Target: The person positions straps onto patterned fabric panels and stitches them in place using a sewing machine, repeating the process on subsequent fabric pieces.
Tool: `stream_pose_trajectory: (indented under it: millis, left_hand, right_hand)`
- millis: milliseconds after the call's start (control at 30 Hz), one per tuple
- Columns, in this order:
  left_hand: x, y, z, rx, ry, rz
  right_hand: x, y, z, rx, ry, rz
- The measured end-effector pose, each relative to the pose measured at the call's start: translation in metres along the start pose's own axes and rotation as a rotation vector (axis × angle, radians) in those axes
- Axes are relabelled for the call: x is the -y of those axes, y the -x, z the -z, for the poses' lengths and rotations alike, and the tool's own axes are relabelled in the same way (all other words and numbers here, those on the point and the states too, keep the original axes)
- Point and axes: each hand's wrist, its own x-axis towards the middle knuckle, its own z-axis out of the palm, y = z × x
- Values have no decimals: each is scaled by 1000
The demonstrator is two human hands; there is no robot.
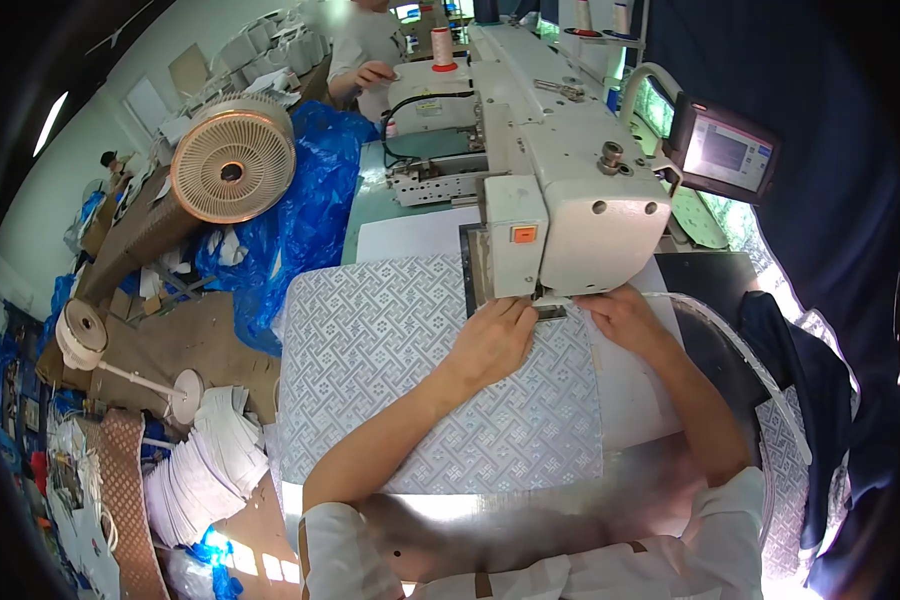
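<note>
A grey-white patterned fabric panel (390, 350) lies flat under the head of a large industrial sewing machine (595, 200). My left hand (495, 342) rests over the panel, fingers bent and pressed together just below the needle area; what the fingertips pinch is hidden. A narrow white tape (715, 318) curves up from the right and runs in towards the needle. Close to the machine head, my right hand (625, 318) is closed with its fingertips on that tape. A dark metal clamp frame (475, 265) sits beside the head, left of the needle.
A control screen (728, 150) stands at the right. On the left are a fan (232, 160), blue plastic sheeting (315, 200) and a stack of white pieces (210, 465). Another person (365, 55) stands behind the machine. Dark fabric (820, 370) hangs at the right.
</note>
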Motion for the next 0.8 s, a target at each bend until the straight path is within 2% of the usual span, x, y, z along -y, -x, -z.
stream_pose_trajectory:
  millis: [467, 633, 733, 800]
  left_hand:
    - [-2, 1, -5, -2, -91, 28]
    - [-17, 1, 21, 19, -184, -30]
    - [-33, 4, 71, 268, -101, -14]
    - [-39, 3, 96, 358, -86, 9]
  right_hand:
    - [1, 2, 2, -35, 2, 40]
    - [1, -1, 6, -61, 20, 54]
    - [0, 6, -1, -56, 25, 52]
    - [-6, 9, -7, -48, 35, 56]
